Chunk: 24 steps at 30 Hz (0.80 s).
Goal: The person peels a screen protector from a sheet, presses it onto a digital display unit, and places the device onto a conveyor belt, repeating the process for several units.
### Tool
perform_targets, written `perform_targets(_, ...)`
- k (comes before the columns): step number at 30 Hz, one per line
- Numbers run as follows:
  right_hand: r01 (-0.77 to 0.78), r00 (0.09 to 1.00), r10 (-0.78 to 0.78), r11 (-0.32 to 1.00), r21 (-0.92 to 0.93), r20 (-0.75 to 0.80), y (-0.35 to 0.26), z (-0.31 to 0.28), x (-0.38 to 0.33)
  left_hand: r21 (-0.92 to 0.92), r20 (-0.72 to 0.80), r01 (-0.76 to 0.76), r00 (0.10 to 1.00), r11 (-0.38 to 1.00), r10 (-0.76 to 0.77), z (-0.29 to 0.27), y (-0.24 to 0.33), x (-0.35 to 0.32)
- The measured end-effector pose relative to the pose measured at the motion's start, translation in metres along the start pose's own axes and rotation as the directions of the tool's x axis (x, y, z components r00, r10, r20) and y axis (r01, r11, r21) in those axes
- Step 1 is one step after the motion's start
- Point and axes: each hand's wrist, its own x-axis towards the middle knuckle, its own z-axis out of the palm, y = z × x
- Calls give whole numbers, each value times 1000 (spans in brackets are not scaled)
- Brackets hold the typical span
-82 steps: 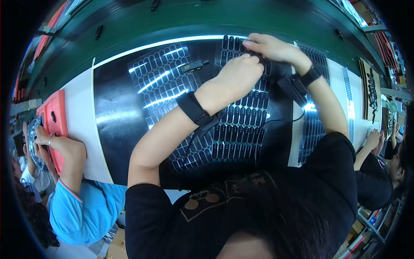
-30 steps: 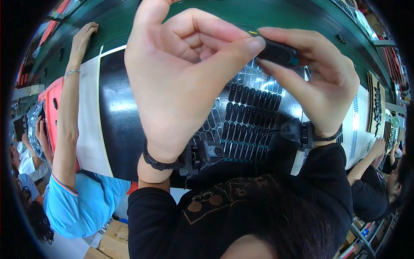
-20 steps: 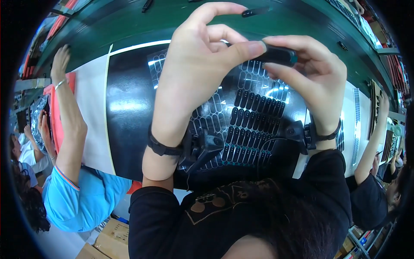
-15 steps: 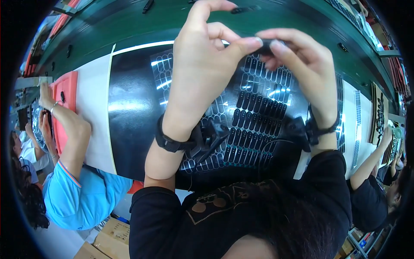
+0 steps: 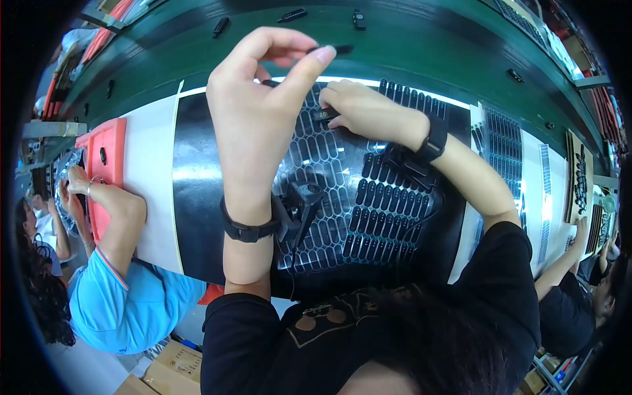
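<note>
My left hand (image 5: 260,99) is raised over the far edge of the black mat (image 5: 210,145), thumb and forefinger pinched on a slim, small black device (image 5: 342,49). Another dark bit shows by its curled fingers. Lower and to the right, my right hand (image 5: 372,115) holds a small black device with a little display (image 5: 322,114) close above a clear sheet of oval outlines (image 5: 316,158). Beside that lies a sheet with rows of black oval stickers (image 5: 382,197). Whether the device touches the sheet, I cannot tell.
A green conveyor belt (image 5: 421,52) runs along the far side, with several small black devices (image 5: 359,20) on it. More sticker sheets (image 5: 503,141) lie at the right. To the left, a person in a blue shirt (image 5: 125,296) works at a red tray (image 5: 115,148); another person sits at the right.
My hands have drawn apart from where they met over the far edge. My right hand has come down and left onto the sheet with its device; my left has shifted left.
</note>
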Motion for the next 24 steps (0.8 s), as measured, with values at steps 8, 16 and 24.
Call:
perform_targets(8,-392,890,445,857,335,-97,-37,-54,-14,-110,107,143,986,984,-132,-14,17,-6)
perform_targets(16,-59,819,-91,968,-242,-566,-33,-79,-40,-297,235,251,954,921,-184,-13,29,-7)
perform_targets(24,142,726,279,833,534,-629,-61,-72,-44,-393,289,306,936,867,-199,-8,38,-13)
